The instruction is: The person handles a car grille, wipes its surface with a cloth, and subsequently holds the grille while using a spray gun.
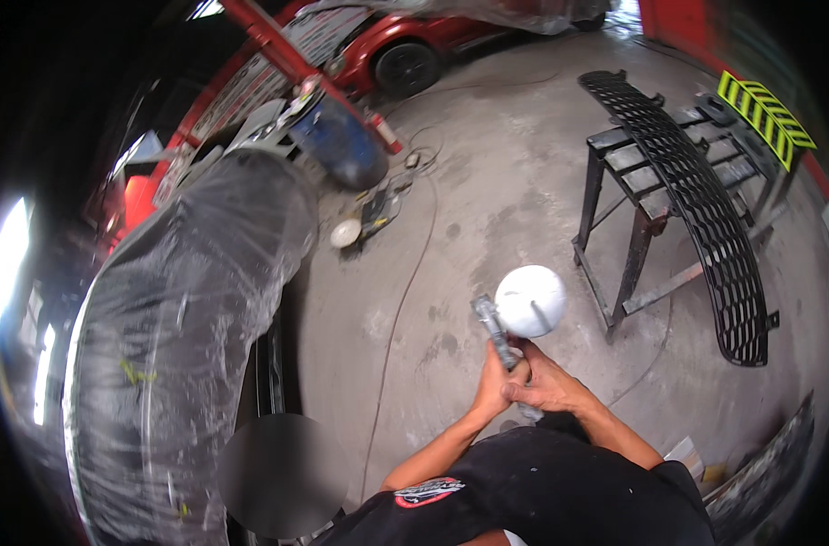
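A spray gun (493,329) with a grey, stained body is held out in front of my body, pointing away from me. A round white cup (530,301) sits at its right side, seen from above. My left hand (494,380) closes around the gun's lower part. My right hand (554,382) meets it from the right, its fingers wrapped at the same place and partly behind the gun. The handle is largely hidden by both hands.
On the right, a black honeycomb grille (696,196) lies across a metal stand (631,246). Plastic sheeting (187,318) covers a vehicle at the left. A hose (405,314) runs along the floor. A blue drum (337,136) and red car (432,41) stand farther back.
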The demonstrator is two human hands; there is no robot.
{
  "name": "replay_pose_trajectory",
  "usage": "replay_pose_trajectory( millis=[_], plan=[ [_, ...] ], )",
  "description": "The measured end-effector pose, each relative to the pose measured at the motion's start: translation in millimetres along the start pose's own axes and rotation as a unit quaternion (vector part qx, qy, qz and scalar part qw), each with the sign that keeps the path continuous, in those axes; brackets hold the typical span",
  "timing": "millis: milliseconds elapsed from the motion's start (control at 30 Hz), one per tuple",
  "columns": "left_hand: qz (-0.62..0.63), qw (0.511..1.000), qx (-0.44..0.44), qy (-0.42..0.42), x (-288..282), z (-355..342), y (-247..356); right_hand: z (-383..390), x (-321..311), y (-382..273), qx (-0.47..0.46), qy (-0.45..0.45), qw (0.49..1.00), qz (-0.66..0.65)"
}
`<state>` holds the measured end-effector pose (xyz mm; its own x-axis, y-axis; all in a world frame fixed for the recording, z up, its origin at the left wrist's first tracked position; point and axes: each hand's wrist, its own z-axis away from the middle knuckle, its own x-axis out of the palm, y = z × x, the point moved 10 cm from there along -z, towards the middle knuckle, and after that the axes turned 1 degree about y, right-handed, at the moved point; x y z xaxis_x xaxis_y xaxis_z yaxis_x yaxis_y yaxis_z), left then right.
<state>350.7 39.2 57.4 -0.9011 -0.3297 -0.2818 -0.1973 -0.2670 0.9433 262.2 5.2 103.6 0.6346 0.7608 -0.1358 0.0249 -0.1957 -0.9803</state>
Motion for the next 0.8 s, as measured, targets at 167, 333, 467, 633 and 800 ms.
replay_pose_trajectory(
  millis=[167,333,467,633,800],
  plan=[
    [-0.046,0.957,0.195,-0.209,58.0,-39.1,45.6,-0.5,-50.9,22.5,0.144,0.183,0.968,0.091],
    [-0.059,0.851,0.171,-0.492,145.7,-46.7,72.8,35.4,-107.9,20.1,0.107,0.399,0.903,0.115],
    [-0.114,0.720,0.312,-0.609,172.3,-69.2,116.3,39.0,-166.5,24.1,0.126,0.586,0.800,-0.025],
    [-0.239,0.570,0.456,-0.640,197.1,-169.0,187.4,35.0,-188.7,52.1,0.164,0.630,0.755,-0.076],
    [-0.170,0.628,0.569,-0.503,290.8,-310.9,325.7,46.6,-192.9,51.7,0.131,0.791,0.590,-0.094]
  ],
)
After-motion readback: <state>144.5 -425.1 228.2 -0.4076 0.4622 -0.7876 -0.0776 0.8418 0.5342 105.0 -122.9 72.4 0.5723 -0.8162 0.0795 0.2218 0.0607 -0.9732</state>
